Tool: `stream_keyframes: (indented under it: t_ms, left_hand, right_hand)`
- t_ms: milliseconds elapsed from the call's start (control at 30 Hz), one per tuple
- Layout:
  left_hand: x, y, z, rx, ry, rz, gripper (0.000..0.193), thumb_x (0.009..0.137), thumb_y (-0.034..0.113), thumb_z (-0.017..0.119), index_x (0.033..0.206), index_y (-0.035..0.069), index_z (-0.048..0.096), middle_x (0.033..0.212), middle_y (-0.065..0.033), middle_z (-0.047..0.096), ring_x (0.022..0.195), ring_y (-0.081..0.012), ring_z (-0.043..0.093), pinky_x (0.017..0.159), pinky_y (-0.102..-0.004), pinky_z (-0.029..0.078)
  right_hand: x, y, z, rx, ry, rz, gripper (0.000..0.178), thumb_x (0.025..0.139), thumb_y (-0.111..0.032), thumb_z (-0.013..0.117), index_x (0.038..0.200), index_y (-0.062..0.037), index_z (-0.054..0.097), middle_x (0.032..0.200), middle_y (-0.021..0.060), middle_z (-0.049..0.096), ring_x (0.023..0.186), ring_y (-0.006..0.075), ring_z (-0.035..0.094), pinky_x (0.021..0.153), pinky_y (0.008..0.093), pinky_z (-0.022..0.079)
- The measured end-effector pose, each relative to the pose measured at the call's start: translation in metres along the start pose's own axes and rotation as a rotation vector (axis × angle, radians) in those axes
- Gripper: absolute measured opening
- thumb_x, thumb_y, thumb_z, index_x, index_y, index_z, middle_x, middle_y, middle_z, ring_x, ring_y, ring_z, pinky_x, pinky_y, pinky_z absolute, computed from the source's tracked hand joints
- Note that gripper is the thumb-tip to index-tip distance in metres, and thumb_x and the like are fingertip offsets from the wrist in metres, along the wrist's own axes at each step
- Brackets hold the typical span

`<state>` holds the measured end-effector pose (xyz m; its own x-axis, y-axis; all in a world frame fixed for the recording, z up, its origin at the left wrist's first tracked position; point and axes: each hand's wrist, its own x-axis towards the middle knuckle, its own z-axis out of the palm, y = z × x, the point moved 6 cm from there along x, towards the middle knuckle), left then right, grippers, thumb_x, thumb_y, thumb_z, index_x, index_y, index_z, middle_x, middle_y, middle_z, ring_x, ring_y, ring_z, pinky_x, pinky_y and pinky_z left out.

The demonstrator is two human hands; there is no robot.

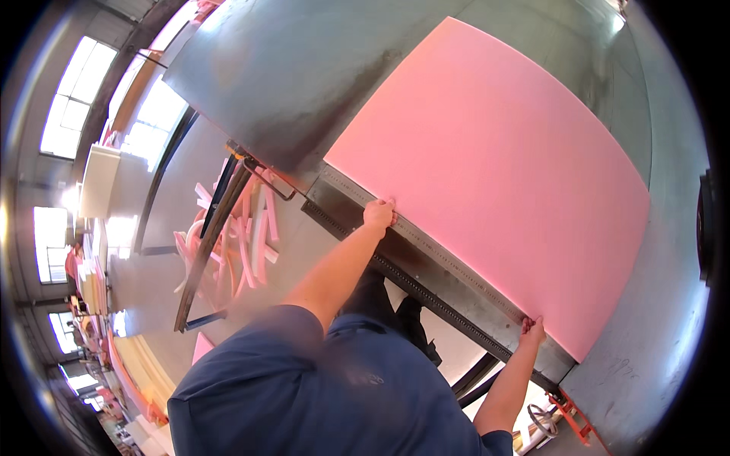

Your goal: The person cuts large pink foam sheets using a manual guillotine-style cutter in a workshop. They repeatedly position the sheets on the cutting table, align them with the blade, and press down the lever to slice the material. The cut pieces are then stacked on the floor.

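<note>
On the grey table (266, 76), the pink sheet (494, 175) lies along the metal strip (449, 270), where left hand (379, 213) and right hand (533, 330) curl, whether gripping sheet or strip I cannot tell; even pressure should keep the edges aligned.

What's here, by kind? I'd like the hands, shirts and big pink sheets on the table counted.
Hands, left hand and right hand: 2
Dark blue shirt: 1
Big pink sheet on the metal table: 1
Total: 4
The pink strips overlap too much to count.
</note>
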<state>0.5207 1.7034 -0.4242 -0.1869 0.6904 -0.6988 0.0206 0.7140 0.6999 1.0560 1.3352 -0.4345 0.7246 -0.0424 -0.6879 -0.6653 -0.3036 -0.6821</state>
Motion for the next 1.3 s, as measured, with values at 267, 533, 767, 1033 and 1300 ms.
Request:
stream_keyframes:
  t_ms: [267,533,767,1033,1300]
  left_hand:
    - [-0.012,0.001,0.001,0.059,0.037,0.007,0.023,0.094,0.02,0.062,0.081,0.001,0.063,0.066,-0.006,0.061,0.053,-0.0126,0.056,0.048,-0.0268,0.045]
    - [0.008,-0.02,-0.001,0.008,0.008,0.026,0.026,0.092,0.023,0.065,0.078,0.0,0.064,0.062,-0.0074,0.06,0.053,-0.0139,0.057,0.05,-0.0278,0.046]
    - [0.004,-0.007,0.002,0.111,0.11,0.136,0.029,0.095,0.022,0.061,0.077,-0.001,0.063,0.061,-0.0057,0.061,0.049,-0.0126,0.055,0.047,-0.0288,0.044]
    - [-0.005,-0.003,0.005,0.194,-0.016,0.113,0.031,0.097,0.026,0.06,0.08,0.001,0.063,0.063,-0.0057,0.061,0.05,-0.0129,0.055,0.049,-0.0275,0.044]
    - [0.008,-0.011,0.0,-0.005,0.046,0.025,0.03,0.092,0.025,0.066,0.078,-0.001,0.063,0.068,-0.0091,0.065,0.054,-0.0159,0.061,0.052,-0.0311,0.05]
  right_hand:
    - [0.009,0.002,-0.005,-0.001,0.023,-0.002,0.032,0.096,-0.03,0.063,0.087,0.0011,0.06,0.069,0.0098,0.062,0.056,0.0196,0.063,0.045,0.0241,0.052]
    - [0.01,0.01,-0.009,-0.029,-0.036,-0.014,0.035,0.097,-0.033,0.06,0.085,-0.0007,0.06,0.068,0.0096,0.063,0.052,0.0197,0.062,0.041,0.0248,0.048]
    - [-0.003,0.001,-0.005,-0.001,0.015,-0.007,0.035,0.099,-0.031,0.058,0.082,-0.0009,0.06,0.066,0.0109,0.064,0.049,0.0193,0.061,0.038,0.0267,0.045]
    - [0.013,-0.001,-0.018,-0.055,-0.098,-0.05,0.035,0.097,-0.033,0.061,0.08,-0.0024,0.056,0.065,0.0097,0.061,0.053,0.02,0.062,0.042,0.025,0.048]
    - [-0.002,0.015,-0.012,-0.013,-0.016,0.056,0.027,0.093,-0.03,0.066,0.089,-0.0048,0.059,0.076,0.0071,0.064,0.067,0.02,0.067,0.05,0.0244,0.052]
